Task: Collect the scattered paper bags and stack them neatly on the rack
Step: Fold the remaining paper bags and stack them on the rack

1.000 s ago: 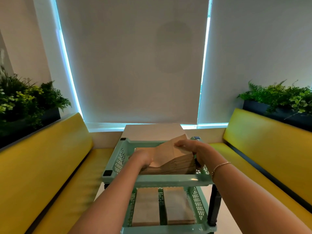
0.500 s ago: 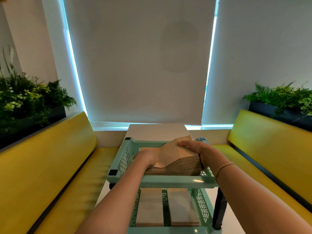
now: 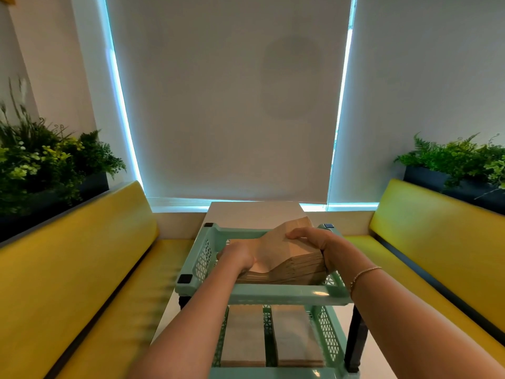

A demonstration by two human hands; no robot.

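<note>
A thick stack of brown paper bags (image 3: 284,258) lies in the top basket of a mint-green plastic rack (image 3: 289,292) standing on a white table. My left hand (image 3: 236,257) grips the stack's left end, fingers curled around it. My right hand (image 3: 317,246) holds the right end, fingers over the top bag and thumb down the side. The stack's far right corner sticks up over the back rim. Two flat piles of bags (image 3: 273,335) lie side by side on the lower shelf.
The white table (image 3: 254,212) runs back to a window with grey roller blinds. Yellow benches (image 3: 68,283) flank it left and right (image 3: 426,242). Planters with green foliage (image 3: 46,162) stand behind both backrests.
The camera view has shifted slightly, so the rack sits lower right in frame. Both hands keep hold of the stack, which has settled a little deeper into the top basket.
</note>
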